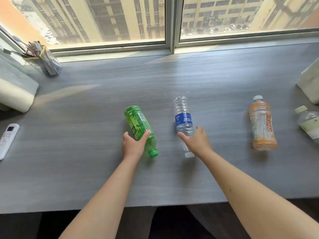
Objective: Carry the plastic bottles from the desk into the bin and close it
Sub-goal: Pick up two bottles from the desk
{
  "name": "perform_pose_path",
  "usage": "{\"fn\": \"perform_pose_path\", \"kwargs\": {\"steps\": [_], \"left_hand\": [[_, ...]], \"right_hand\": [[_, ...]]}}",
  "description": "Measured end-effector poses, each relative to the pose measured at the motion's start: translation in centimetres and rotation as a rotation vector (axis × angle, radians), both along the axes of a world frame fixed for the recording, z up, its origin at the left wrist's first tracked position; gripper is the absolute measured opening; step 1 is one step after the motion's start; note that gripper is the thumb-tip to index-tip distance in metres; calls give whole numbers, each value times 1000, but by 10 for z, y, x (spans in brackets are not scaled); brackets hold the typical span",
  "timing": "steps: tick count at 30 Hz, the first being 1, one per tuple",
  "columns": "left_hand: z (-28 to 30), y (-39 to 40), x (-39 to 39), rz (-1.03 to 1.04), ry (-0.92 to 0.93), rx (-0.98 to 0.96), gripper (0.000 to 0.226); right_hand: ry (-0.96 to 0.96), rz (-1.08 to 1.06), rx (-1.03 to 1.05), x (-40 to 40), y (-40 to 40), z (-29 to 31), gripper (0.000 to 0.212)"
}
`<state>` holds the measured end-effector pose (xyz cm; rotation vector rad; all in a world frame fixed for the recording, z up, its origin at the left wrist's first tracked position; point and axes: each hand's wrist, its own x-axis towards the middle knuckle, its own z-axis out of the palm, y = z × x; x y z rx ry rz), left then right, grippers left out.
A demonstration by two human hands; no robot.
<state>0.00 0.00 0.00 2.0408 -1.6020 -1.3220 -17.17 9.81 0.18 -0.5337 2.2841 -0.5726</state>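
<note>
Grey wood-grain desk (pixel 86 152) under a window (pixel 169 23), four plastic bottles lying or standing on it, bin not in view. Largest to smallest: white block at far left (pixel 15 90), clear pen holder (pixel 44 61) back left, white box edge (pixel 309 83) far right, then the bottles. Green tea bottle (pixel 138 123) lies on its side at centre-left, long axis running away from the person and tilted slightly left, green cap pointing back toward the desk's near edge. Left hand (pixel 133 145) sits on its neck end, thumb and fingers wrapped either side, gripping. Clear water bottle (pixel 183 121) with blue label lies just right of it, axis almost straight front-to-back, white cap nearest the person. Right hand (pixel 196 142) covers its lower half, thumb one side, fingers curled over the other, looks like a grip. Each hand is on its nearer bottle, so lifting needs no reach. Orange drink bottle (pixel 261 123) well to the right, cap away, untouched; pale-capped bottle (pixel 309 123) at right edge, closer to the right arm. White remote (pixel 7 138) far left. Judged: first pickup, nothing binned yet.
</note>
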Motion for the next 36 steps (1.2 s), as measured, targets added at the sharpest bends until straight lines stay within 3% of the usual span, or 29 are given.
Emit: {"fn": "perform_pose_path", "kwargs": {"steps": [5, 8, 17, 22, 25, 30, 36], "left_hand": [[-10, -8, -11, 32, -80, -23, 98], [-14, -8, -15, 34, -50, -23, 74], [-15, -2, 1, 190, 289, 156, 37], [2, 17, 19, 263, 523, 264, 39], [10, 37, 34, 269, 576, 284, 47], [10, 84, 65, 266, 636, 291, 40], [9, 133, 104, 140, 641, 411, 36]], "right_hand": [[49, 68, 109, 1, -10, -10, 86], [58, 72, 115, -2, -14, -13, 83], [-127, -17, -48, -5, -2, -12, 78], [-257, -70, -224, 1, 23, -2, 74], [-413, -111, -290, 4, 44, 4, 71], [-710, -217, -350, 13, 82, 18, 51], [-704, -187, -355, 31, 135, 34, 47]]}}
